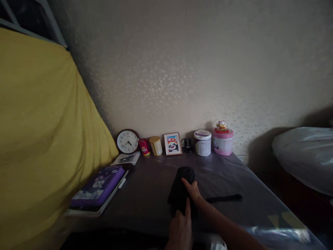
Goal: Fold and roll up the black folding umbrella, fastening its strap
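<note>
A black bundle of folded fabric [177, 186] lies on the dark table, its rounded end toward the wall. My right hand [192, 190] grips its right side, the thumb laid over the top and the other fingers mostly hidden. At the near end, my left hand [180, 225] is closed against the fabric with one digit stretched forward along it; the rest of its fingers are curled and partly out of sight. To the right, a black strap [225, 198] stretches flat across the table from behind my right wrist. Dim light hides the bundle's exact kind.
On the left, a purple case [99, 185] lies on a book beside a yellow curtain [39, 121]. Along the wall stand a clock [127, 141], red can [144, 147], yellow can [156, 146], panda picture [172, 143], white tub [203, 143] and pink tub [223, 143].
</note>
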Motion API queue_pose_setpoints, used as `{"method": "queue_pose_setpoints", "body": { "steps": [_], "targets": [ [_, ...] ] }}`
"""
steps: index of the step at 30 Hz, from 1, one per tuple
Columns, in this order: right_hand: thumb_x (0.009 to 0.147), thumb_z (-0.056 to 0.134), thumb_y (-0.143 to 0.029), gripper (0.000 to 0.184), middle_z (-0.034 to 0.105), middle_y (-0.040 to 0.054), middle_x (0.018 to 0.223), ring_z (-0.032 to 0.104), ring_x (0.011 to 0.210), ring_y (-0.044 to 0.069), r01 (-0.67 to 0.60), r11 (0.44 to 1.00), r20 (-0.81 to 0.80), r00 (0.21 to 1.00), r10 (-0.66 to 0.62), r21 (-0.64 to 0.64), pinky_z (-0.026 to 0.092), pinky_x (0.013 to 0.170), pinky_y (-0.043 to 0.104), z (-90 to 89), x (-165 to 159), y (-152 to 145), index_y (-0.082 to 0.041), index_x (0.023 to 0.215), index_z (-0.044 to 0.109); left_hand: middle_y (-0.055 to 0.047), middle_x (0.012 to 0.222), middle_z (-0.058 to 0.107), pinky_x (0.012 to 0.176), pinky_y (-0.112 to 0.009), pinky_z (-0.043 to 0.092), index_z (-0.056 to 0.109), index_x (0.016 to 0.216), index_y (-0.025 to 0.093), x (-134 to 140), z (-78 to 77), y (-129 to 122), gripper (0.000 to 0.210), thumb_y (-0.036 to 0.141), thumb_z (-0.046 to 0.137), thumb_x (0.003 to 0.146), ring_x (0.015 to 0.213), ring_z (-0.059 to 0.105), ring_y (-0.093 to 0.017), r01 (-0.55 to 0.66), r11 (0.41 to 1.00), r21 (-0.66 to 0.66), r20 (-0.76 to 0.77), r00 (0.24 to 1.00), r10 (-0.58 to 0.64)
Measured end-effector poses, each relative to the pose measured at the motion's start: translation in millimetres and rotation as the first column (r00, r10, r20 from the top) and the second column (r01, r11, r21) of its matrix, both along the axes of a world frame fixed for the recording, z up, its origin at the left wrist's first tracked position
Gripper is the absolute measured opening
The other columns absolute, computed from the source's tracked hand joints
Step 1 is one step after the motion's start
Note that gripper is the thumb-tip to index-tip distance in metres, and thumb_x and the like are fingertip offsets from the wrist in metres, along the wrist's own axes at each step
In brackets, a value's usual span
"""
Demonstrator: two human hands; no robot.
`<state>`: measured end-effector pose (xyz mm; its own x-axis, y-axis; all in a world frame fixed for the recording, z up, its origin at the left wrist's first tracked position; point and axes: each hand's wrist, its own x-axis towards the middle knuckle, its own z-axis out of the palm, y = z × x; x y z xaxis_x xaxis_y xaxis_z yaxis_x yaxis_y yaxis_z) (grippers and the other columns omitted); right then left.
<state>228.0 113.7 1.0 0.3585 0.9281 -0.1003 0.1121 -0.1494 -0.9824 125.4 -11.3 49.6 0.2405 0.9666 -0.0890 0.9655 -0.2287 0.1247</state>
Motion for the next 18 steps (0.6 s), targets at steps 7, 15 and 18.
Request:
{"method": "queue_pose_setpoints", "body": {
  "steps": [7, 15, 18],
  "targets": [
    [0.066, 0.062, -0.047, 0.048, 0.066, 0.0148, 0.093, 0.060, 0.099, 0.030, 0.076, 0.988, -0.025, 0.996, -0.081, -0.135, 0.048, 0.082, 0.038, 9.5, -1.0, -6.1, -0.013, 0.098, 0.051, -0.017, 0.099, 0.062, 0.068, -0.033, 0.047, 0.019, 0.141, 0.026, -0.8, 1.6, -0.4, 0.071, -0.002, 0.037, 0.078, 0.082, 0.065, -0.027, -0.005, 1.000, -0.029, 0.058, 0.998, 0.006],
    [0.062, 0.068, -0.040, 0.046, 0.068, 0.0079, 0.082, 0.063, 0.092, 0.027, 0.037, 0.999, -0.150, 0.988, -0.042, -0.037, 0.051, 0.075, 0.034, 10.9, 4.7, 0.5, -0.013, 0.097, 0.057, -0.011, 0.120, 0.055, 0.091, -0.033, 0.038, 0.017, 0.142, 0.026, -15.9, -2.0, -4.5, 0.076, 0.010, 0.051, 0.075, 0.109, 0.053, -0.024, 0.115, 0.987, -0.115, 0.591, 0.806, -0.025],
    [0.065, 0.065, -0.040, 0.042, 0.068, 0.0079, 0.079, 0.065, 0.084, 0.025, 0.010, 1.000, -0.197, 0.980, -0.008, 0.011, 0.053, 0.070, 0.034, 11.4, 6.4, 2.5, -0.013, 0.096, 0.058, -0.011, 0.123, 0.054, 0.094, -0.031, 0.037, 0.018, 0.140, 0.020, -28.6, -7.6, -3.1, 0.078, 0.015, 0.057, 0.072, 0.112, 0.051, -0.020, 0.160, 0.977, -0.144, 0.868, 0.495, 0.047]
  ]
}}
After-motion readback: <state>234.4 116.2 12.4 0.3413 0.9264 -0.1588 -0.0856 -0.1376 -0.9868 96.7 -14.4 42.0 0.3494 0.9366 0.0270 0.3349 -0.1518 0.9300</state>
